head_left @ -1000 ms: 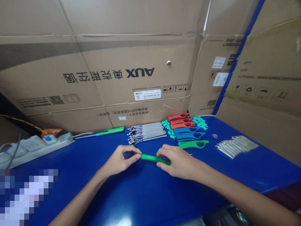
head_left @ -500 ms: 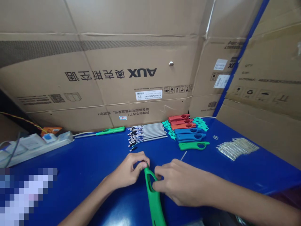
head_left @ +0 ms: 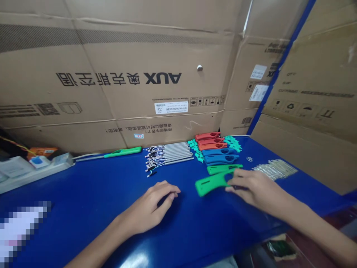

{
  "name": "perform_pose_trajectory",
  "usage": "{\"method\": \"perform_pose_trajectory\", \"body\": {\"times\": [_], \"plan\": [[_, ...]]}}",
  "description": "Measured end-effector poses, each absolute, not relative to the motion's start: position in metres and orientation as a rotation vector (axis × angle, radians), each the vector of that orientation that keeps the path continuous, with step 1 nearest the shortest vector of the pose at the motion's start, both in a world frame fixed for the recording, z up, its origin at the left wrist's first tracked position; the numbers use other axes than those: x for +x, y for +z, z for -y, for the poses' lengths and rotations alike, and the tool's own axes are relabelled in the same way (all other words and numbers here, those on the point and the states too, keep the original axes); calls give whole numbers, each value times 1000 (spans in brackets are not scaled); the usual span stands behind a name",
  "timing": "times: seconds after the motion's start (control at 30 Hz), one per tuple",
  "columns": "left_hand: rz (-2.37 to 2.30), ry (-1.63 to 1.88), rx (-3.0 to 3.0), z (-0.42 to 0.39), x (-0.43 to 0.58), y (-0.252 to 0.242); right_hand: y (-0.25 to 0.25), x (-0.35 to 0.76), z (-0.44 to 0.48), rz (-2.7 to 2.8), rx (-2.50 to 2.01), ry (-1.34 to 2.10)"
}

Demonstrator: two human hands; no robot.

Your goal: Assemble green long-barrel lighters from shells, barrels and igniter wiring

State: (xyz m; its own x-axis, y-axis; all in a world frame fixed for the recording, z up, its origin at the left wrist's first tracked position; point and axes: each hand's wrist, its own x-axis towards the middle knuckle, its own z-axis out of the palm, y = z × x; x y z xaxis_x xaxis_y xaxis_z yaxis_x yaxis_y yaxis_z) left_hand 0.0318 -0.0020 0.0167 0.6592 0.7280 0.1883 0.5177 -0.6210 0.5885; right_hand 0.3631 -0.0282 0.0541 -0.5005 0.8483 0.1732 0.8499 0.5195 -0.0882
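My right hand (head_left: 251, 188) grips a green lighter handle (head_left: 213, 183) by its looped end. The handle is tilted just above the table, in front of another green lighter handle (head_left: 220, 169), and overlaps it in view. My left hand (head_left: 156, 204) is low over the blue table, fingers curled and the thumb near the fingertips, with nothing visible between them. Behind it lies a row of grey metal tubes with wires (head_left: 178, 152). Blue handles (head_left: 220, 159) and red handles (head_left: 208, 136) are stacked in a row beyond the green ones.
Turquoise small parts (head_left: 232, 143) lie beside the handles. Clear thin sticks (head_left: 276, 169) are at the right. An assembled green lighter (head_left: 124, 152) rests near the cardboard wall (head_left: 119, 48). A power strip (head_left: 60, 163) with plugs stands at the left on the blue table (head_left: 97, 193).
My right hand has carried the green handle from before me to the right, beside the other handles. My left hand has let go of its tip. The view has shifted slightly.
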Motion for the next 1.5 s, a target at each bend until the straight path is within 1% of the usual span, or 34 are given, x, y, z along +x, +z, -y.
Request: {"method": "perform_pose_trajectory", "body": {"times": [0.17, 0.3, 0.43, 0.6, 0.83, 0.93, 1.03, 1.23, 1.5], "plan": [[-975, 442, 2480, 1, 34, 12, 38, 402, -1, 2511, -1737, -209], [-990, 409, 2529, -3, 33, 11, 32, 405, -8, 2546, -1827, -269], [-997, 386, 2551, -6, 31, 11, 29, 403, -5, 2561, -1736, -298], [-1006, 382, 2597, -9, 28, 12, 28, 404, 3, 2561, -1583, -474], [-1002, 370, 2588, -10, 28, 13, 46, 396, 22, 2517, -1196, -702], [-1001, 372, 2590, -9, 28, 12, 53, 395, 28, 2527, -1036, -679], [-998, 367, 2595, -8, 27, 12, 55, 398, 29, 2567, -1008, -634], [-983, 366, 2600, -7, 27, 13, 45, 408, 15, 2626, -1238, -665], [-1006, 337, 2627, -7, 27, 14, 23, 405, -8, 2656, -1566, -510]]}}
